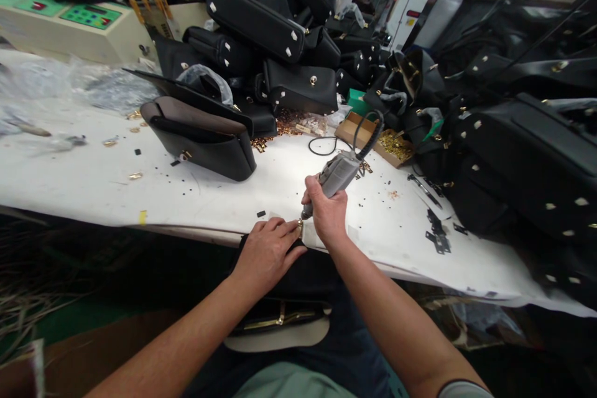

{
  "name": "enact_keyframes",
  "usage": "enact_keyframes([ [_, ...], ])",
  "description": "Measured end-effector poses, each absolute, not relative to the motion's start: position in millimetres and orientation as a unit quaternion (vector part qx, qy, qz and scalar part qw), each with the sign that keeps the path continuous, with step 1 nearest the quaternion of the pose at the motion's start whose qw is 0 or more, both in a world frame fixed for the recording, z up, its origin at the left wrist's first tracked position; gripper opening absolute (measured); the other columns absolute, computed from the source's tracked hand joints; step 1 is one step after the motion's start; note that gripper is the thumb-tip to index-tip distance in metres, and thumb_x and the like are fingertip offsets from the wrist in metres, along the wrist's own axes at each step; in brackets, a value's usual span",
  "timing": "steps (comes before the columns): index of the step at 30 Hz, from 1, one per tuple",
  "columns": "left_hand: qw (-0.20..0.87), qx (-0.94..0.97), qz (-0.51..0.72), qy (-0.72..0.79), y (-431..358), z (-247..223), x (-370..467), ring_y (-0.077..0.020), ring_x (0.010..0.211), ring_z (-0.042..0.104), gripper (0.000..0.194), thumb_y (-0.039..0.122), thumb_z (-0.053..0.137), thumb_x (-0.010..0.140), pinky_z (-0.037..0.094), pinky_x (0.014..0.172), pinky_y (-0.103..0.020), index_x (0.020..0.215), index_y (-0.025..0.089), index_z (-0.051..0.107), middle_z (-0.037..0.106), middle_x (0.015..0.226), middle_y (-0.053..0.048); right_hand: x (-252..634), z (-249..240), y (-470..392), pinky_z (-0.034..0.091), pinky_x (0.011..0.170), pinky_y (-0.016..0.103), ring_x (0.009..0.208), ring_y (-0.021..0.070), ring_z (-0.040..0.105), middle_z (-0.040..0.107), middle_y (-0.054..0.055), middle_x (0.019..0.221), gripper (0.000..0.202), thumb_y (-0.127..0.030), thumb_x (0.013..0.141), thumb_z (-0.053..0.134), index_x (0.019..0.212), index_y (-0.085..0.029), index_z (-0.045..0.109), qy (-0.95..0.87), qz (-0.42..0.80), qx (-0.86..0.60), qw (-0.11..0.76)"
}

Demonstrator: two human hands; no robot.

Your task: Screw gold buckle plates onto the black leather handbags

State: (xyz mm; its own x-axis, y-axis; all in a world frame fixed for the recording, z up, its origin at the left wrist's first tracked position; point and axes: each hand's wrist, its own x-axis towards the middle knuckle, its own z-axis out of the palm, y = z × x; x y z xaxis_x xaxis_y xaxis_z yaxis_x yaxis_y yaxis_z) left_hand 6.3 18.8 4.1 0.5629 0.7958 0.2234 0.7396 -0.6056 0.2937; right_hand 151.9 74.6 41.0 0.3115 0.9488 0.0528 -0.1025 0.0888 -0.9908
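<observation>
My right hand (pixel 329 214) is wrapped round a grey electric screwdriver (pixel 339 172), which is tilted with its tip pointing down to the left. That tip meets a small gold metal fitting (pixel 300 227) at the table's front edge. My left hand (pixel 270 247) lies beside the fitting, its fingertips pressing there on a black bag (pixel 303 273) that hangs over my lap. Part of the bag is hidden under my left hand and forearm. Lower on my lap shows an opening with a gold zip (pixel 280 318) and a pale flap.
A black bag (pixel 200 143) stands open on the white table (pixel 224 202) at the left. Behind are piled black bags (pixel 256 18) and a cardboard box (pixel 392 146) of gold parts. Tweezers (pixel 424 191) and black pieces (pixel 437 233) lie right. Two people stand far back.
</observation>
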Motion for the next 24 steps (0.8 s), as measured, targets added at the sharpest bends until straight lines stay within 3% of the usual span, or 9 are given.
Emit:
enact_keyframes([
  [4, 0.076, 0.880, 0.175, 0.434, 18.8, 2.2, 6.3, -0.0289, 0.113, 0.056, 0.030, 0.037, 0.064, 0.094, 0.045, 0.088, -0.046, 0.121, 0.024, 0.066, 0.067, 0.129, -0.005, 145.2, 45.8, 79.0, 0.045, 0.050, 0.024, 0.048, 0.0120, 0.051, 0.057, -0.003, 0.053, 0.035, -0.050, 0.078, 0.072, 0.068, -0.018, 0.062, -0.471, 0.417, -0.539, 0.560],
  [10, 0.075, 0.879, 0.175, 0.437, 18.6, 3.9, 6.8, -0.0290, 0.111, 0.057, 0.030, 0.037, 0.068, 0.091, 0.046, 0.087, -0.046, 0.118, 0.023, 0.067, 0.069, 0.125, -0.006, 140.6, 42.4, 83.1, 0.046, 0.053, 0.025, 0.050, 0.0138, 0.053, 0.057, -0.003, 0.052, 0.031, -0.046, 0.077, 0.071, 0.067, -0.019, 0.062, -0.537, 0.393, -0.544, 0.511],
  [19, 0.074, 0.878, 0.175, 0.439, 19.2, 6.4, 7.6, -0.0280, 0.108, 0.058, 0.029, 0.036, 0.071, 0.089, 0.047, 0.084, -0.045, 0.116, 0.025, 0.069, 0.070, 0.121, -0.005, 144.1, 41.3, 77.4, 0.043, 0.050, 0.024, 0.049, 0.0117, 0.048, 0.054, -0.003, 0.052, 0.029, -0.039, 0.078, 0.069, 0.060, -0.021, 0.055, -0.566, 0.398, -0.513, 0.508],
  [24, 0.071, 0.877, 0.180, 0.440, 18.5, 4.4, 7.7, -0.0280, 0.110, 0.058, 0.030, 0.036, 0.070, 0.090, 0.048, 0.086, -0.046, 0.117, 0.024, 0.069, 0.069, 0.124, -0.005, 148.3, 45.4, 77.2, 0.042, 0.047, 0.024, 0.047, 0.0116, 0.048, 0.055, -0.003, 0.052, 0.034, -0.047, 0.077, 0.074, 0.065, -0.020, 0.058, -0.541, 0.454, -0.488, 0.513],
])
